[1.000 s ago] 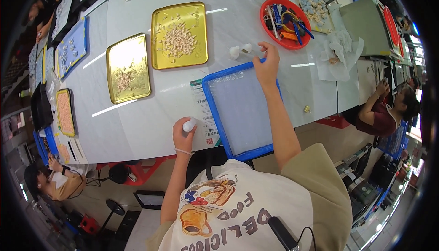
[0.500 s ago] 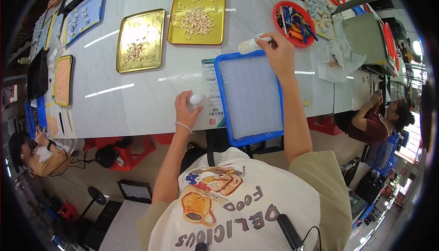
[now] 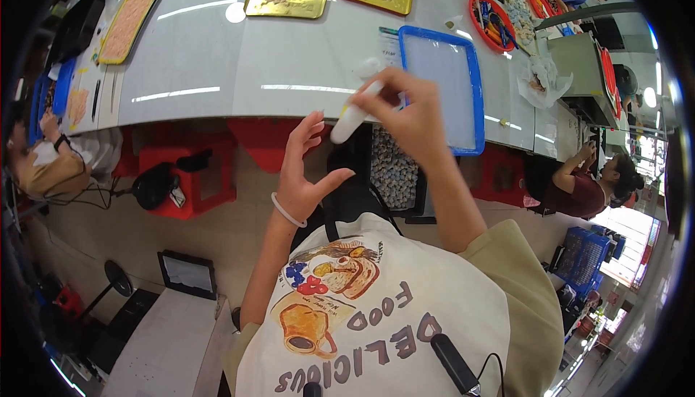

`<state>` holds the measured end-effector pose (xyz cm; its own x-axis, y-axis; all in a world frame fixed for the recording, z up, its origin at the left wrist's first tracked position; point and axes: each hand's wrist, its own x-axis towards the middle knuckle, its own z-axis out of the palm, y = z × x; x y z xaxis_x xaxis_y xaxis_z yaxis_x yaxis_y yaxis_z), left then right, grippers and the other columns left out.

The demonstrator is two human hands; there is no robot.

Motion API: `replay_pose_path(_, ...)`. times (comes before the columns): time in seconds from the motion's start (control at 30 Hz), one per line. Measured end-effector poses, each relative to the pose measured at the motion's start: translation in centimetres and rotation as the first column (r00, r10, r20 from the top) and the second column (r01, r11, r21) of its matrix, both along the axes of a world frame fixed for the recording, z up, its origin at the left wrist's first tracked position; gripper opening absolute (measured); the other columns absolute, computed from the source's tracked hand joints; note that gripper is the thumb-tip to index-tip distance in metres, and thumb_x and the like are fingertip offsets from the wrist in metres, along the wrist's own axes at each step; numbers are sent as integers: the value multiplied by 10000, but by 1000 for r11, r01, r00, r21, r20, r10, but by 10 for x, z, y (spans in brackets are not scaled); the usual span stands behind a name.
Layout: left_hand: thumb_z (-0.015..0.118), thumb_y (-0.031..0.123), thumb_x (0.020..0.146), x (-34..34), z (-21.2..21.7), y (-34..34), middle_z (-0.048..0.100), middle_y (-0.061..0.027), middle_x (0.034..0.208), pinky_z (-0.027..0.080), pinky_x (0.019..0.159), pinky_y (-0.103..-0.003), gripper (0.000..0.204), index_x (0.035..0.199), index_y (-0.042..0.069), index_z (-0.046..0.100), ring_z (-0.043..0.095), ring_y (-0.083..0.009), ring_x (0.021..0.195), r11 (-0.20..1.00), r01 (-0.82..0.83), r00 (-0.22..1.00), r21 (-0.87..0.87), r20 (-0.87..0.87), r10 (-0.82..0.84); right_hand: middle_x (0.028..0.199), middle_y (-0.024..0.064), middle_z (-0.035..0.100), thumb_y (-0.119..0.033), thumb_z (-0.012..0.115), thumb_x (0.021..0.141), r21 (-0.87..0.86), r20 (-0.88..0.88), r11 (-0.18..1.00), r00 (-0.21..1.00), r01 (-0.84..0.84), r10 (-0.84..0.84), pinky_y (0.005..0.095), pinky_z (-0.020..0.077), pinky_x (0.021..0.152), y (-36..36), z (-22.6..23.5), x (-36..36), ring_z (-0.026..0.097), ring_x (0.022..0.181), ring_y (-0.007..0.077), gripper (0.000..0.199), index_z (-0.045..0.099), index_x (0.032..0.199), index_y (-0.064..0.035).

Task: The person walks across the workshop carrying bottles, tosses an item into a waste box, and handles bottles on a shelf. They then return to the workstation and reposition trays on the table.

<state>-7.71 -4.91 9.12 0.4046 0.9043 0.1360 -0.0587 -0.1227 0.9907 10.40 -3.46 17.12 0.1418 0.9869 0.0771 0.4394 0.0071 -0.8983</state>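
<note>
A small white bottle (image 3: 350,123) is gripped by my right hand (image 3: 409,111) above the table's near edge, tilted with its lower end toward my left hand. My left hand (image 3: 304,169) has its fingers and thumb spread, with nothing in it, just left of the bottle. Beyond the bottle lies a smooth white rounded piece (image 3: 368,67) on the table; what it is exactly I cannot tell. To the right of these is a blue-rimmed tray (image 3: 478,100) with a pale, translucent sheet inside, partly hidden by my right hand and arm.
Two gold trays (image 3: 257,7) of small pale pieces stand at the back. A red basket (image 3: 475,22) of tools is at the back right. Below the table edge sits a dark crate (image 3: 420,198) of greyish pieces; red stools (image 3: 190,198) stand left.
My right hand has brought the white bottle from above the blue tray toward my left hand. The left hand has left the white rounded piece on the table. The view has shifted.
</note>
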Motion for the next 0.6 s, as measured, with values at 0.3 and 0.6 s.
replay_pose_path(0.3,644,95,787,-77,-28,-65,566,-6,761,404,582,-197,116,810,30,550,502,-51,679,944,-155,988,-292,-35,152,772,50,608,-75,659,714,-50,-109,994,989,99,-104,235,464,684,-9,-97,2,569,704,131,222,598,912,1)
replay_pose_path(0.6,627,94,803,-55,-35,-41,547,-17,779,423,650,-202,137,882,35,532,522,-81,702,950,-158,987,-271,-58,148,1029,160,527,-157,728,614,87,274,970,931,226,-241,383,424,807,58,-224,78,501,962,329,479,537,1033,-25)
